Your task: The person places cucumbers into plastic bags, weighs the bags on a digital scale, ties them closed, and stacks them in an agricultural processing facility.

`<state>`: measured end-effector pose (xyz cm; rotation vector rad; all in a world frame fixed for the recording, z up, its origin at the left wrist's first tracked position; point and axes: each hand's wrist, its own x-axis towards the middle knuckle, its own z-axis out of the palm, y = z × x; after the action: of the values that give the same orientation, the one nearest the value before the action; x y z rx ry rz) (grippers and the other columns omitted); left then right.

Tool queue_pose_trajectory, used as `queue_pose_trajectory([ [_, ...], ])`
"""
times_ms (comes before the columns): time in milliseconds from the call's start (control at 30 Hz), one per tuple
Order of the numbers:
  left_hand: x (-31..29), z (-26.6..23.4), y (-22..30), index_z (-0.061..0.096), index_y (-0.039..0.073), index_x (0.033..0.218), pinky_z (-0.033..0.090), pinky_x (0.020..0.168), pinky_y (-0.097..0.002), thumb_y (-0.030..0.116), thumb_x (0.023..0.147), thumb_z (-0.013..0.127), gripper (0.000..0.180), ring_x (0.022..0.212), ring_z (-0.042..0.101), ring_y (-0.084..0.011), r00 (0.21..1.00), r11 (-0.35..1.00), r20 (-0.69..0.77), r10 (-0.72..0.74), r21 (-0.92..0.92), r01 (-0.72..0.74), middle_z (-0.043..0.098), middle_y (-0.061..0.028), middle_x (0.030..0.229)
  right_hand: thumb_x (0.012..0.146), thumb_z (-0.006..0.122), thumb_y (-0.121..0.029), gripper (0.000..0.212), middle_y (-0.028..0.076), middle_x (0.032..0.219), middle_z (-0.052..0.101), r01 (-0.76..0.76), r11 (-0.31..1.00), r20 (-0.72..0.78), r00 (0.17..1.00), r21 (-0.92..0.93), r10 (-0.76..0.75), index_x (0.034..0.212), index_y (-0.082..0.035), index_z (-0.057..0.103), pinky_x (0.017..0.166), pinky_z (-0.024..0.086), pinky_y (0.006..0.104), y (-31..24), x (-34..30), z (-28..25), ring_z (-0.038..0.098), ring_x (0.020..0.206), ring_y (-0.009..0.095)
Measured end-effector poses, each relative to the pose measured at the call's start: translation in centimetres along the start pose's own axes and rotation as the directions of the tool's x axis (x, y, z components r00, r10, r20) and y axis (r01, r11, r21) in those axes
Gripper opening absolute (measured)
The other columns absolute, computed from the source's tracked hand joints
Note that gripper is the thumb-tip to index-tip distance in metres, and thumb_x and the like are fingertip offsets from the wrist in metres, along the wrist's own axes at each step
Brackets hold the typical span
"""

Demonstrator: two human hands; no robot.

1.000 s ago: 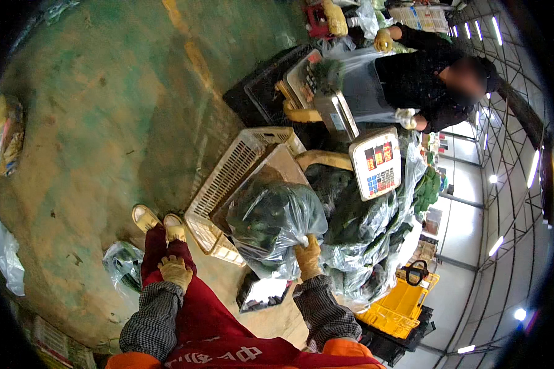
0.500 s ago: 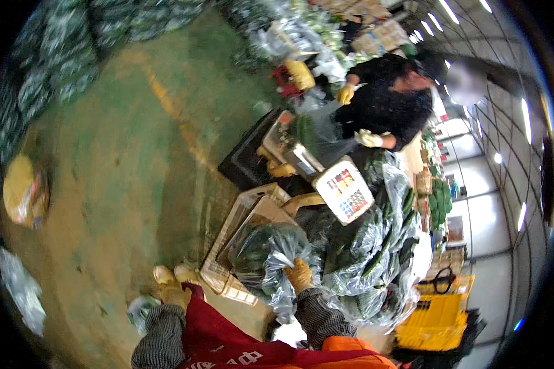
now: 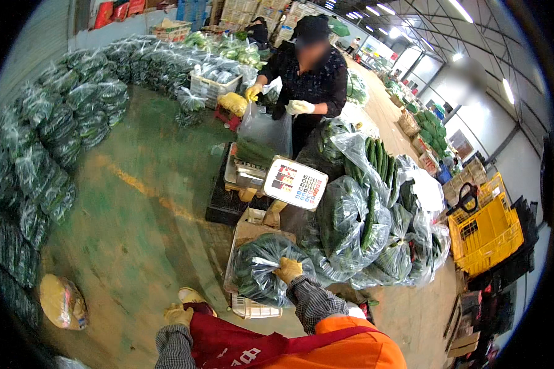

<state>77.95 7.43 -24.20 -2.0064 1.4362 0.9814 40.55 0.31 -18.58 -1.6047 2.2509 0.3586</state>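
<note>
My right hand (image 3: 287, 269), in a yellowish glove, is closed on the gathered neck of a clear plastic bag of cucumbers (image 3: 261, 261). That bag rests on a board over a pale plastic crate (image 3: 255, 307). My left hand (image 3: 178, 315), also gloved, is low beside the edge of my dark red apron (image 3: 228, 338). Its fingers look curled, and what they hold, if anything, is hidden. Just beyond the bag stands a weighing scale with a white keypad display (image 3: 295, 182). Across it, a person in dark clothes (image 3: 305, 80) holds a clear plastic bag (image 3: 264, 129) with gloved hands.
Large clear bags of cucumbers (image 3: 354, 224) are heaped right of the scale. Filled bags (image 3: 28, 166) line the far left. A yellow sack-like bundle (image 3: 63, 301) lies on the green floor. Yellow crates (image 3: 486, 227) stand at the right, and a white crate (image 3: 214, 89) at the back.
My view has turned and lifted, showing more of the far room. My right hand keeps its grip on the bag's neck. The other person now stands more upright in view.
</note>
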Motion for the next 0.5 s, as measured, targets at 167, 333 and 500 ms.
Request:
queue_pose_trajectory([
  [167, -3.1, -2.4, -0.7, 0.044, 0.015, 0.126, 0.033, 0.093, -0.0387, 0.04, 0.086, 0.037, 0.048, 0.107, 0.046, -0.0257, 0.999, 0.646, -0.031, 0.025, -0.762, -0.039, 0.046, -0.0135, 0.122, 0.069, 0.065, -0.046, 0.046, 0.014, 0.096, 0.063, 0.02, 0.999, -0.054, 0.998, 0.03, -0.019, 0.096, -0.01, 0.06, 0.079, 0.042, 0.0427, -0.3, -0.1, 0.0, 0.059, 0.093, 0.031],
  [333, 2.0, 5.4, -8.0, 0.048, 0.015, 0.117, 0.04, 0.082, -0.0393, 0.034, 0.087, 0.04, 0.037, 0.094, 0.053, -0.0259, 0.993, 0.102, 0.052, -0.104, -0.993, 0.062, 0.053, -0.0159, 0.109, 0.07, 0.064, -0.046, 0.042, 0.013, 0.09, 0.063, -0.054, 0.998, -0.034, 0.998, 0.033, 0.055, 0.091, -0.011, 0.061, 0.077, 0.044, 0.0403, 1.2, -0.4, 1.0, 0.06, 0.089, 0.03],
  [500, 6.1, 13.7, -18.5, 0.051, 0.015, 0.108, 0.047, 0.072, -0.0402, 0.027, 0.087, 0.043, 0.025, 0.087, 0.056, -0.025, 0.936, 0.072, 0.231, -0.265, -0.963, 0.258, 0.055, -0.0165, 0.1, 0.07, 0.061, -0.05, 0.043, 0.012, 0.086, 0.064, 0.008, 1.0, -0.027, 1.0, -0.017, -0.008, 0.091, -0.012, 0.062, 0.073, 0.045, 0.0398, 1.1, 0.1, -0.2, 0.061, 0.084, 0.03],
])
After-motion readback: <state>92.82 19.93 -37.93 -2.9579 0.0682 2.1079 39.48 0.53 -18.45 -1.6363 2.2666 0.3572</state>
